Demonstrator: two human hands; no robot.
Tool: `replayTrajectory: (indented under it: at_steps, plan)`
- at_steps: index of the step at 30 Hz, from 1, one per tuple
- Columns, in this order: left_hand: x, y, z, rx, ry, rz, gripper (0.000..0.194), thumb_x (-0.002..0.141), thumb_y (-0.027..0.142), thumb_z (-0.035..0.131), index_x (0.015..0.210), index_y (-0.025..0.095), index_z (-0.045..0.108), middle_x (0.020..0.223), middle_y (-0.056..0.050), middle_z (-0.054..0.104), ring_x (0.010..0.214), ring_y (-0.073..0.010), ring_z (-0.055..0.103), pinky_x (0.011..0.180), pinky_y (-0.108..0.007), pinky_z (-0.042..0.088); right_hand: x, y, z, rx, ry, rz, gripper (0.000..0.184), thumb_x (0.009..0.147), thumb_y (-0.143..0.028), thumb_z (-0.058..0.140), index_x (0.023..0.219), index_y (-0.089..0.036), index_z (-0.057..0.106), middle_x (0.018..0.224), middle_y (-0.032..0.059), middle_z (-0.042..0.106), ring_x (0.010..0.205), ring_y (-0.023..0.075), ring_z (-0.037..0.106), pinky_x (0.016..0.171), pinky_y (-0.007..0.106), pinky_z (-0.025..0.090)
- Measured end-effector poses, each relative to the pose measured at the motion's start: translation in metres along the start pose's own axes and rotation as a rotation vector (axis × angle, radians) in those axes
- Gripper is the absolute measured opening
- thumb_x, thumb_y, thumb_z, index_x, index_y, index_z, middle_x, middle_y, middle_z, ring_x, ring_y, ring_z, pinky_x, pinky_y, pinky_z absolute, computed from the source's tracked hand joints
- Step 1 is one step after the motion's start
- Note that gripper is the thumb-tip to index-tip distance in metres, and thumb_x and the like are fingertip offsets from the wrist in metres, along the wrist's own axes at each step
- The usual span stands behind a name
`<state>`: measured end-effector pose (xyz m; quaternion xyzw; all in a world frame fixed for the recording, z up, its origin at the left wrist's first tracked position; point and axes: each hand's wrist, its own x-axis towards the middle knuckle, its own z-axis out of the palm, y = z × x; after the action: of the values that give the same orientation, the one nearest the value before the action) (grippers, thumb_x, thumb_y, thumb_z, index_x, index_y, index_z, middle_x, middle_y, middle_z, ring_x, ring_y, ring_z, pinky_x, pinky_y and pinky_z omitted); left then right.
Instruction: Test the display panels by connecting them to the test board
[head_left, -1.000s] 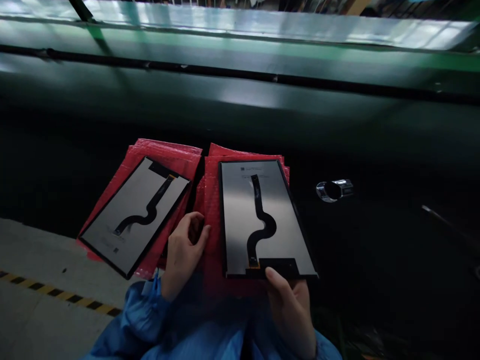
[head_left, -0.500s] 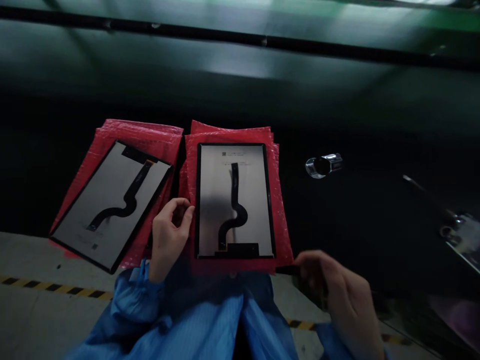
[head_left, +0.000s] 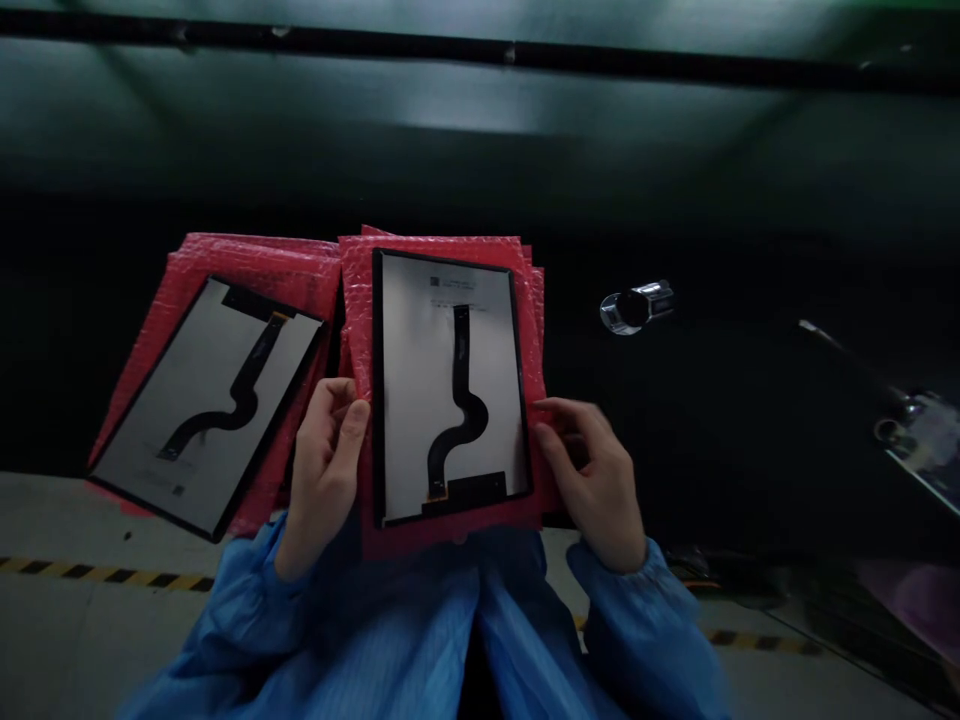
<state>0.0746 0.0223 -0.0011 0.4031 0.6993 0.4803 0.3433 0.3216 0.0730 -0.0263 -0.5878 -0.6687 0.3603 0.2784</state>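
Note:
A grey display panel (head_left: 420, 400) with a black wavy flex cable lies face down on a red bubble-wrap sheet (head_left: 442, 245) in front of me. My left hand (head_left: 322, 480) pinches the left edge of that sheet, thumb on top. On the sheet's right edge my right hand (head_left: 592, 480) grips with curled fingers. The sheet rests on a stack of more red sheets. A second panel (head_left: 187, 400) lies on another red stack (head_left: 247, 258) to the left, untouched.
A shiny metal cylinder (head_left: 634, 307) lies on the dark work surface to the right. A tool or fixture with a thin rod (head_left: 911, 425) sits at the far right. Yellow-black floor tape (head_left: 90, 575) runs below the table edge. My sleeves are blue.
My right hand came in from the lower right and took the sheet's right edge. The panel and its sheet have shifted slightly left and up in view. My left hand closed onto the left edge.

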Motion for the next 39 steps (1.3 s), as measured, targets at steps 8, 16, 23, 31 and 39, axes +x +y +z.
replayTrajectory:
  at_steps: [8, 16, 23, 31, 39]
  plan:
    - [0.0, -0.003, 0.004, -0.045, 0.026, -0.02, 0.02, 0.096, 0.044, 0.055, 0.097, 0.023, 0.053, 0.076, 0.002, 0.047, 0.063, -0.0123, 0.045, 0.054, -0.024, 0.037, 0.012, -0.039, 0.018, -0.028, 0.015, -0.235, 0.013, 0.091, -0.033, 0.063, 0.095, -0.022, 0.069, 0.098, 0.005, 0.065, 0.095, 0.022, 0.057, 0.086, 0.039, 0.046]
    - [0.007, -0.007, 0.004, 0.065, 0.075, 0.06, 0.02, 0.096, 0.041, 0.056, 0.096, 0.021, 0.054, 0.081, 0.001, 0.049, 0.061, -0.0097, 0.043, 0.049, -0.022, 0.035, 0.026, -0.045, 0.027, 0.047, -0.072, -0.19, 0.013, 0.091, -0.028, 0.063, 0.081, -0.021, 0.067, 0.083, 0.0033, 0.065, 0.081, 0.0193, 0.059, 0.08, 0.038, 0.046]
    - [0.011, -0.009, 0.007, 0.063, 0.105, 0.213, 0.018, 0.091, 0.02, 0.063, 0.107, 0.019, 0.055, 0.102, -0.002, 0.054, 0.086, -0.0102, 0.059, 0.07, -0.019, 0.048, 0.033, -0.047, 0.034, -0.02, -0.016, -0.233, 0.014, 0.091, -0.026, 0.064, 0.08, -0.018, 0.067, 0.078, 0.0025, 0.064, 0.076, 0.0181, 0.056, 0.077, 0.036, 0.044]
    - [0.016, -0.012, 0.01, 0.136, 0.118, 0.302, 0.025, 0.093, 0.016, 0.058, 0.118, 0.017, 0.056, 0.119, -0.007, 0.06, 0.112, -0.0182, 0.063, 0.096, -0.028, 0.051, 0.043, -0.047, 0.039, -0.033, 0.034, -0.205, 0.017, 0.09, -0.031, 0.065, 0.077, -0.02, 0.068, 0.075, 0.0012, 0.064, 0.073, 0.0176, 0.057, 0.076, 0.035, 0.045]
    - [0.017, -0.017, 0.009, 0.438, 0.185, 0.443, 0.031, 0.09, 0.011, 0.057, 0.12, 0.02, 0.06, 0.125, -0.008, 0.066, 0.112, -0.0224, 0.063, 0.099, -0.039, 0.05, 0.046, -0.047, 0.038, 0.054, 0.011, -0.152, 0.019, 0.082, -0.021, 0.069, 0.101, -0.021, 0.066, 0.07, -0.0045, 0.06, 0.062, 0.0126, 0.051, 0.076, 0.033, 0.044]
